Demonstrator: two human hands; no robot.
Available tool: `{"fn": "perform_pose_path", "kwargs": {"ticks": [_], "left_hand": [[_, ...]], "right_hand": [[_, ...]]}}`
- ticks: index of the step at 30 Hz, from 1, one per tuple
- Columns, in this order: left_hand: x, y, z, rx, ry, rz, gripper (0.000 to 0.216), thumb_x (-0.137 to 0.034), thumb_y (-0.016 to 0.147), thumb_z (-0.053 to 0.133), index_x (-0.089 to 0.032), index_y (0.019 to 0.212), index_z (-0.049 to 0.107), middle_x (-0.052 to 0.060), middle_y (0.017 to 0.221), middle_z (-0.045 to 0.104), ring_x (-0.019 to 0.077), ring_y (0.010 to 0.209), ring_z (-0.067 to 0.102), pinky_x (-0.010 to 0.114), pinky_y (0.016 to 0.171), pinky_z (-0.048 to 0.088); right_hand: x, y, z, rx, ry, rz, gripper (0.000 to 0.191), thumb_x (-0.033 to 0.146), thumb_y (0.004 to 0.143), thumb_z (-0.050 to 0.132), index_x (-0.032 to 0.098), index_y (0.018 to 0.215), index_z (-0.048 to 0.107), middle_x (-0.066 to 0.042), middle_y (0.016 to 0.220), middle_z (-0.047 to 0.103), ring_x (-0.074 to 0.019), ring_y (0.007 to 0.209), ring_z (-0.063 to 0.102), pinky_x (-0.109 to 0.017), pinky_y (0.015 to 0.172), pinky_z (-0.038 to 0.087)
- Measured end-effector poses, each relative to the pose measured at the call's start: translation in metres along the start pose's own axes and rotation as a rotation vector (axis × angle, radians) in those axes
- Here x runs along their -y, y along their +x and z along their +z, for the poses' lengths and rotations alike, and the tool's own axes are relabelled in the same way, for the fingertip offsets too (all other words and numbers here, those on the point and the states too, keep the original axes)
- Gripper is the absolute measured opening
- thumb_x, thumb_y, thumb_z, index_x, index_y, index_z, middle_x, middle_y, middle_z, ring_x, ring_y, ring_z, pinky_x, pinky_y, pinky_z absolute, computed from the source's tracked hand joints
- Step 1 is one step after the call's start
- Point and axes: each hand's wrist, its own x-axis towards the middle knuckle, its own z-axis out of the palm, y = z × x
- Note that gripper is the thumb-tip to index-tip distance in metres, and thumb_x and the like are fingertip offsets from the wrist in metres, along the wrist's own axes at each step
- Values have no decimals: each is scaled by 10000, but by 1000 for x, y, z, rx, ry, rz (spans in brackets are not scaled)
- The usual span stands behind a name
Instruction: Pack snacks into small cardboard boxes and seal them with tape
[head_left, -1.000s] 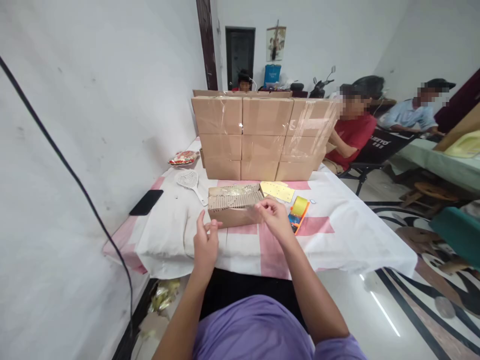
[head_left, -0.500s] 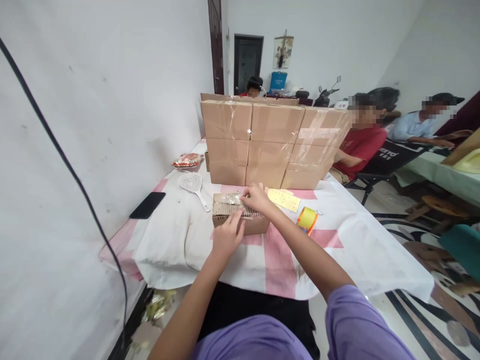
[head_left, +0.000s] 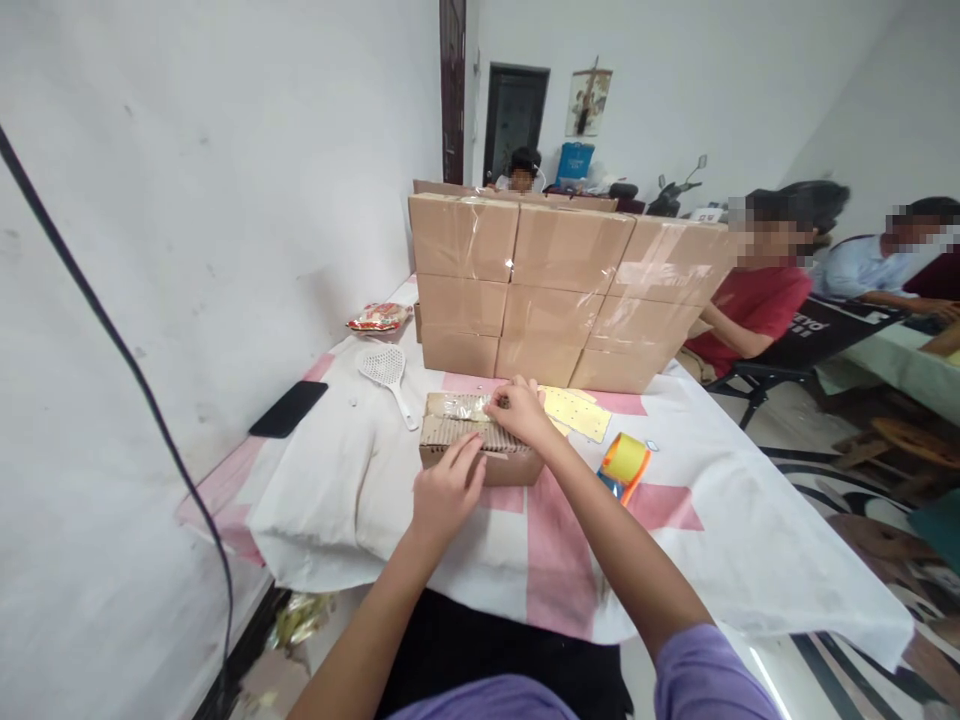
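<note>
Tablecloth [head_left: 720, 570] under the small box [head_left: 514, 470] adjoins a white wall [head_left: 225, 200].

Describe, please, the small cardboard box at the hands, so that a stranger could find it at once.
On the cloth-covered table, find the big wall of taped cartons. In front of it sits one low box, with the left hand at its front edge and the right hand at its top. Unlike the smooth-faced cartons, its top shows ridged corrugation with shiny tape.
</note>
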Motion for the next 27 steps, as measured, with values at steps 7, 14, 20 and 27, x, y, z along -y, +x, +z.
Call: {"fn": "perform_pose_path", "kwargs": {"ticks": [7, 14, 20, 27], "left_hand": [[7, 81, -39, 349, 199, -59, 280, -398, 956, 573, -277, 1148, 737, 67, 1011, 785, 263, 893, 726, 311, 714, 480], [-8, 103, -29, 448, 209, -149, 237, -440, 858, 671, -232, 788, 758, 91, 862, 775, 268, 830, 694, 295, 645, 416], [-18, 98, -18, 416, 103, -255, 310, -385, 932, 525, -236, 819, 773, 75, 811, 772, 233, 744, 677, 282, 599, 367], [-20, 104, -26, 471, 50, -303, 338, -277, 901, 460, -202, 688, 711, 50, 723, 735, 189, 680, 633, 279, 585, 329]], "right_hand": [[-1, 8, 1, 29, 32, 62, 236, 340, 905, 607, 194, 759, 722, -85, 1047, 639, -278, 1077, 463, -391, 893, 290], [-4, 12, 1, 32, 77, 97, 281, 321, 935, 552, 200, 758, 735, -72, 1065, 675, -261, 1073, 509, -381, 896, 320], [-5, 10, -2, 38, 93, 96, 301, 325, 940, 520, 192, 774, 733, -67, 1069, 677, -254, 1081, 520, -354, 874, 324], [-4, 8, -5, 66, 52, 44, 254, 310, 903, 554, 186, 745, 709, -84, 1037, 662, -261, 1039, 522, -355, 873, 343]]}}
